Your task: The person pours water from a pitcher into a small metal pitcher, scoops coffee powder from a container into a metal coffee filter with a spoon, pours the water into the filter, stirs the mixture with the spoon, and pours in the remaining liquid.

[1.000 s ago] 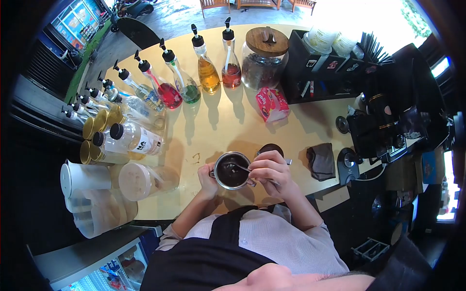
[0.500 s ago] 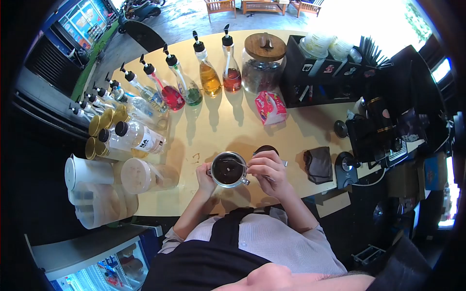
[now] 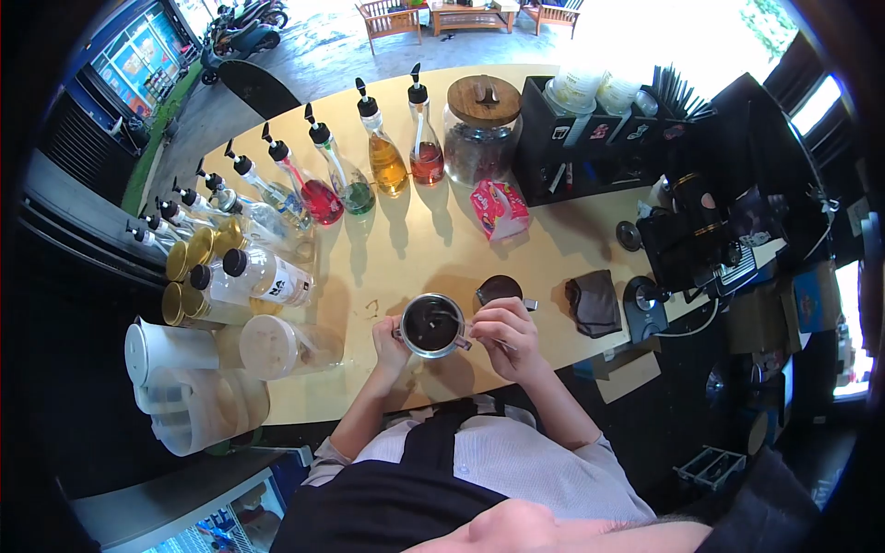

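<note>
"What's nearest you?"

"A black apron (image 3: 369,498) over a pale, finely textured shirt (image 3: 516,456). Beyond them, the left hand (image 3: 389,343) curls its fingers against the side of one round, shiny-rimmed cup (image 3: 431,356). It's at the near part of the smooth, pale table (image 3: 406,263); I can't tell whether it touches the top."

"And the right hand (image 3: 505,339)?"

"Fingers bunched, pinching a thin utensil (image 3: 458,320) that dips into dark liquid (image 3: 426,330). Its lower end is hidden."

"What's behind those fingers?"

"One dark round object (image 3: 499,288), partly covered by them. To its right lies one crumpled dark cloth (image 3: 593,304)."

"Left side?"

"Cloudy plastic containers (image 3: 207,410), overlapping, so I can't count them. Then two clear bottles with dark caps (image 3: 277,279), and at least four gold lids (image 3: 200,246)."

"Farther along?"

"One crinkled pink packet (image 3: 500,210), then one rounded clear jar (image 3: 481,147) under a wooden lid (image 3: 484,101), its contents blurry. Curving left from it are at least eight pump bottles (image 3: 387,168), narrow-necked, the leftmost crowded together. A black organizer (image 3: 590,152) stands beside the jar."

"Outside?"

"Two slatted wooden chairs (image 3: 391,22), cut off at the top."
</note>
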Available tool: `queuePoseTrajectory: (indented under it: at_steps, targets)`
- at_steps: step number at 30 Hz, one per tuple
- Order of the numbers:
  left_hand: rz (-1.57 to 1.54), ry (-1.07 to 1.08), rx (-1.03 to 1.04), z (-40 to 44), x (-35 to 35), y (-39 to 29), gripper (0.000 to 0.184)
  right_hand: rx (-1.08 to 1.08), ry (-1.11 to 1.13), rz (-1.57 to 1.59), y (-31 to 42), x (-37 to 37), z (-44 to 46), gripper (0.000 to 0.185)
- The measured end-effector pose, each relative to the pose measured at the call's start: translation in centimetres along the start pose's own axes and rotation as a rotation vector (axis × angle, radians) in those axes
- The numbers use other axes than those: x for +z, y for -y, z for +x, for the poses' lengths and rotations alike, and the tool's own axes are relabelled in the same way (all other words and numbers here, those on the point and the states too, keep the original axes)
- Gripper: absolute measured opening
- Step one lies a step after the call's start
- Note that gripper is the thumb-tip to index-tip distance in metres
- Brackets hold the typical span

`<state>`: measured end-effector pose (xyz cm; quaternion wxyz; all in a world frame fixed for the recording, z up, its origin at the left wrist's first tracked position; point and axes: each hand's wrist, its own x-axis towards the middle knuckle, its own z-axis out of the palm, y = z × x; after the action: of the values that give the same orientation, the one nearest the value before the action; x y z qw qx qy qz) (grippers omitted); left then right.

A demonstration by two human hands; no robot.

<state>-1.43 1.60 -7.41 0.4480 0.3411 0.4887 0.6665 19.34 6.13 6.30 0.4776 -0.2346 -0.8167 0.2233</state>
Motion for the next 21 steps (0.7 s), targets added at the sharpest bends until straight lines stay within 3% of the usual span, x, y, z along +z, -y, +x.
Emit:
queuePoseTrajectory:
  at_steps: [5,8,11,13,15,21]
  targets:
    - [-0.236,0.001,-0.106,0.3,-1.0,1.5,0.051,-0.035,0.018,-0.048,1.6,0.2,-0.1,0.012]
    - [-0.193,0.033,-0.087,0.3,-2.0,0.6,0.049,0.004,-0.124,0.006,1.9,0.4,-1.4,0.008]
    - [-0.178,0.042,-0.118,0.4,-2.6,-0.3,0.048,0.186,-0.501,0.166,1.7,0.9,-2.2,0.011]
    - [-0.211,0.034,-0.179,0.4,-3.0,-0.6,0.048,0.224,-0.477,0.050,1.5,1.4,-2.7,0.011]
    - [-0.121,0.032,-0.078,0.2,-3.2,-1.0,0.048,0.235,-0.419,-0.167,1.1,2.3,-3.6,0.019]
    - [0.165,0.016,-0.002,-1.2,-2.8,-3.4,0.054,0.165,-0.174,-0.364,-1.3,6.0,-7.9,0.033]
